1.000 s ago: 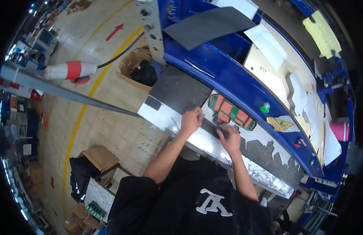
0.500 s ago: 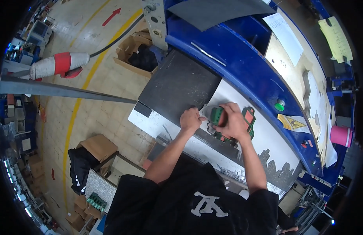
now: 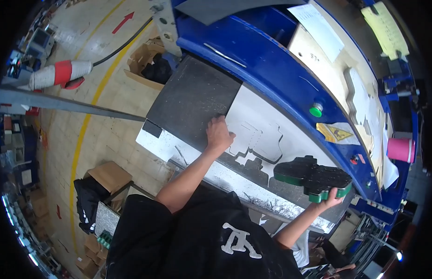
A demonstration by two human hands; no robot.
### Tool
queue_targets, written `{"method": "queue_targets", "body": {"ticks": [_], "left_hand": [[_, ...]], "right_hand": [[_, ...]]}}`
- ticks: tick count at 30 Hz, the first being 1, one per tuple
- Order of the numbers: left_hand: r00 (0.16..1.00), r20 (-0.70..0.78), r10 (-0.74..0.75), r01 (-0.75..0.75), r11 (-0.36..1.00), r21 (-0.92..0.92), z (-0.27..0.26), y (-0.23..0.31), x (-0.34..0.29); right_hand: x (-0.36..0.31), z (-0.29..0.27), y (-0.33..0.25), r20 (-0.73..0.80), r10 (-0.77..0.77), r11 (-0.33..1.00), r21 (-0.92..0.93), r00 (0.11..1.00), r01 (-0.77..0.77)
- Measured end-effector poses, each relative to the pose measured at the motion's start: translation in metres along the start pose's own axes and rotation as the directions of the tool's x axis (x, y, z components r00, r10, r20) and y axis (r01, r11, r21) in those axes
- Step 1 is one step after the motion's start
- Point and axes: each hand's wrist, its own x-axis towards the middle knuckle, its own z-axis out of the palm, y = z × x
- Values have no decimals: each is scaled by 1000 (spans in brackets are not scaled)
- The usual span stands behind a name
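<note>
My right hand [image 3: 332,200] grips a die-like block [image 3: 313,176] with a dark, shaped face and a green edge, held up over the right part of the work surface. A white sheet [image 3: 244,111] lies on the dark board [image 3: 192,93]; stepped and curved cut outlines [image 3: 267,158] show in it. Along its near edge the sheet has a jagged notch where dark board shows. By the sheet's left edge rests my left hand [image 3: 219,134], fingers lying forward on the board and thumb apart from them over the sheet. It holds nothing that I can see.
A blue machine beam [image 3: 272,60] with a green push button [image 3: 316,109] curves behind the board. A pink container [image 3: 401,149] stands at the right. On the left are a grey bar [image 3: 76,104], a red-and-white plug connector [image 3: 62,73] and an open cardboard box [image 3: 146,60].
The die-like block has been lifted off the sheet and carried right, its dark face now showing. Cut outlines are uncovered where it stood. My left hand stays near the sheet's edge, its fingers loosened.
</note>
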Motion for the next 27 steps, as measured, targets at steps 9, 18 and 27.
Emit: {"method": "queue_targets", "body": {"ticks": [9, 18, 27], "left_hand": [[842, 534, -75, 351, 828, -438, -27, -14, 38], [770, 626, 121, 497, 501, -709, -18, -41, 44], [867, 498, -16, 389, 644, -658, -20, -33, 28]], "right_hand": [[-7, 55, 17, 790, 127, 691, -504, 600, 518], [-116, 167, 64, 911, 174, 723, -376, 374, 579], [-134, 154, 72, 814, -139, 793, -249, 563, 556]]}}
